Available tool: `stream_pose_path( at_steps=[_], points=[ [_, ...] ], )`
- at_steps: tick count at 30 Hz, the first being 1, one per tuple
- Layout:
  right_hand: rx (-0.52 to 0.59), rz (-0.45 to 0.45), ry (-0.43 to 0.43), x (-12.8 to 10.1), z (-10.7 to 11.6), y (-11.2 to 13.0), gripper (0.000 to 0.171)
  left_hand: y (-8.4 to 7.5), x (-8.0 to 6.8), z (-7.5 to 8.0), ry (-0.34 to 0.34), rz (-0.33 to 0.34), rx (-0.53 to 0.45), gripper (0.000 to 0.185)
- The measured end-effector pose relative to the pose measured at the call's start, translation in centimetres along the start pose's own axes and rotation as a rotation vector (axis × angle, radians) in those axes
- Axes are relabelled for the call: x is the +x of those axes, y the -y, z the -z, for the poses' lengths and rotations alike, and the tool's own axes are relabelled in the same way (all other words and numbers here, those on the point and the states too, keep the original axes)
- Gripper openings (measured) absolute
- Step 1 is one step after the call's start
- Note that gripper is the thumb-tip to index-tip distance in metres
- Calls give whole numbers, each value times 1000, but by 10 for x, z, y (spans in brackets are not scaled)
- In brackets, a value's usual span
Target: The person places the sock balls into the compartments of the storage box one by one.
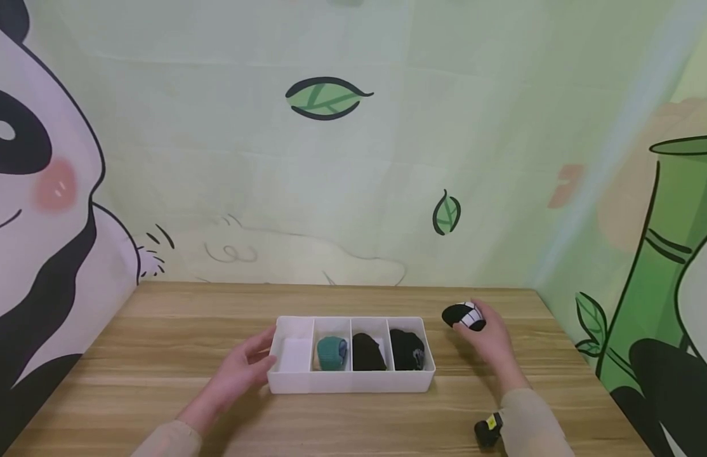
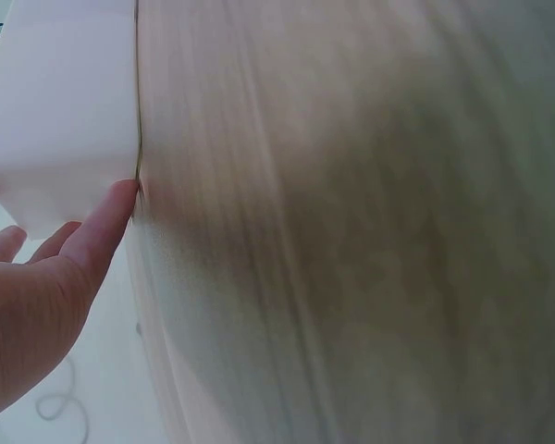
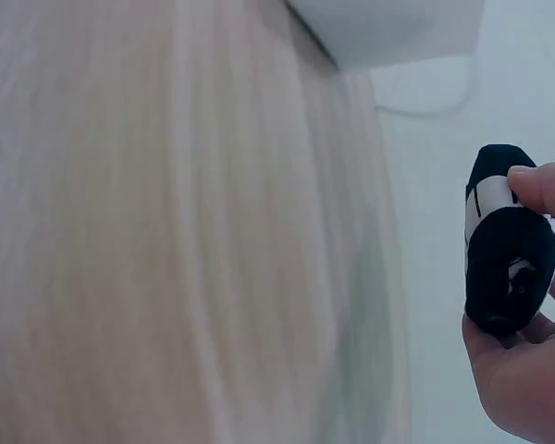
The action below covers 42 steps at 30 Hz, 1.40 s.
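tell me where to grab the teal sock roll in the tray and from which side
Judging by its pose, take the teal sock roll from above, pinching its left and right flanks. It sits in the second compartment of the white divider tray, with walls close on both sides and a black sock roll next door, so only its top is open. The left hand, touching the tray's end, is nearer.

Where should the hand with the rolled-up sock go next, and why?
Probably left, over the white tray. The right hand holds a black-and-white sock roll, three compartments already hold rolls, the leftmost compartment looks empty, and the left hand touches the tray's end.
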State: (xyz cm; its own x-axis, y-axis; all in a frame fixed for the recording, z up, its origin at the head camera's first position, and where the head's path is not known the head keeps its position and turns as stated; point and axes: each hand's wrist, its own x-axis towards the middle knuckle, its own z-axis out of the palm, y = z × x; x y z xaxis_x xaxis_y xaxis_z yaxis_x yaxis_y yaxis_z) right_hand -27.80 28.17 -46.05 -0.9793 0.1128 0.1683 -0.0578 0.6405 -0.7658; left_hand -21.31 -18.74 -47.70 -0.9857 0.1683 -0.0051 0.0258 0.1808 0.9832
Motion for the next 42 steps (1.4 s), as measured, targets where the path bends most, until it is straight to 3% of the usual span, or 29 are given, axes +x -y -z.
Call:
stream_pose_path(
  at_steps=[18, 42],
  points=[
    [43, 107, 10, -4, -17, 42, 69, 0, -1, 0, 2, 3, -5, 62],
    [136, 265, 80, -19, -72, 85, 65, 0, 0, -1, -2, -3, -13, 61]
  ],
)
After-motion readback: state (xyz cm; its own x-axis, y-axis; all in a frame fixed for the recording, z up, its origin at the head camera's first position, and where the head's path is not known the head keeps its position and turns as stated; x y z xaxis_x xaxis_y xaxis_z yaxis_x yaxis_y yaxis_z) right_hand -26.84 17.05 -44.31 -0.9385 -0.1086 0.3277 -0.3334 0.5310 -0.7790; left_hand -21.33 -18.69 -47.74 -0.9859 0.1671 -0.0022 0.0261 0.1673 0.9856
